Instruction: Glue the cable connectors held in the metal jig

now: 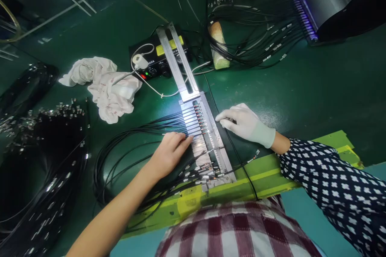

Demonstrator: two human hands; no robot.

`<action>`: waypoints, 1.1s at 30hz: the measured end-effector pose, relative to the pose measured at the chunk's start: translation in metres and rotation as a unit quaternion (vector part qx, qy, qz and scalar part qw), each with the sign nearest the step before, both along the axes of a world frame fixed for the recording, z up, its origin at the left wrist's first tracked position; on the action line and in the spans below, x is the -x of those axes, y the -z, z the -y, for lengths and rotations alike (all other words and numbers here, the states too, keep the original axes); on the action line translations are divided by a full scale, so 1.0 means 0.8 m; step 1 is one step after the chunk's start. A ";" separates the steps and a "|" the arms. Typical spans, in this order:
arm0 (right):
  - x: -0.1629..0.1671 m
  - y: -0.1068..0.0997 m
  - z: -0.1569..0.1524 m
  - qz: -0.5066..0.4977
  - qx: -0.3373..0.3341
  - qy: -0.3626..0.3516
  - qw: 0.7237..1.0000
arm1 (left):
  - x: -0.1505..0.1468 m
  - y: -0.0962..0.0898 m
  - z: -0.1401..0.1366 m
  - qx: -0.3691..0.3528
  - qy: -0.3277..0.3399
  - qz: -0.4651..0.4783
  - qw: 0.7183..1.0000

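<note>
My bare left hand point(170, 153) is at the left edge of a metal fixture point(223, 160), thumb and fingertips closed on a thin black cable that runs onto the plate. Above it, several black cables point(169, 119) lie side by side across the fixture, their stripped ends and small metal connectors point(201, 118) in a row along its slot. My right hand point(245, 125), in a white glove, hovers just right of the fixture by a loose black cable. Its index finger reaches out and nothing shows in its grasp. More cable ends point(208, 172) lie across the fixture's near end.
A slotted metal bracket point(173, 62) extends over a black control box point(155, 68). White cloth gloves point(110, 92) lie to the left, beside large cable bundles point(45, 168). At right stand a sponge-like block point(219, 44) and a metal housing point(340, 0) with a purple-lit row.
</note>
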State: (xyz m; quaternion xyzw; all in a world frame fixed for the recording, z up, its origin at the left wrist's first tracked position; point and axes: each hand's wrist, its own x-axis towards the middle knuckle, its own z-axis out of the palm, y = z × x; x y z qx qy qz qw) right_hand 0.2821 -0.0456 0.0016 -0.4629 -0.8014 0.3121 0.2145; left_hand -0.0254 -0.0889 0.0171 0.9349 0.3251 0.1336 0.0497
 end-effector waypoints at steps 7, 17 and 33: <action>0.001 -0.003 0.000 0.003 0.006 0.001 1.000 | -0.001 0.016 0.000 0.077 -0.019 0.081 0.994; 0.000 -0.004 -0.001 0.000 0.012 -0.005 1.000 | -0.004 0.025 0.035 -0.024 -0.111 -0.044 0.993; -0.009 -0.008 0.015 -0.042 -0.019 -0.092 0.995 | 0.000 -0.022 0.061 0.226 -0.183 0.060 0.955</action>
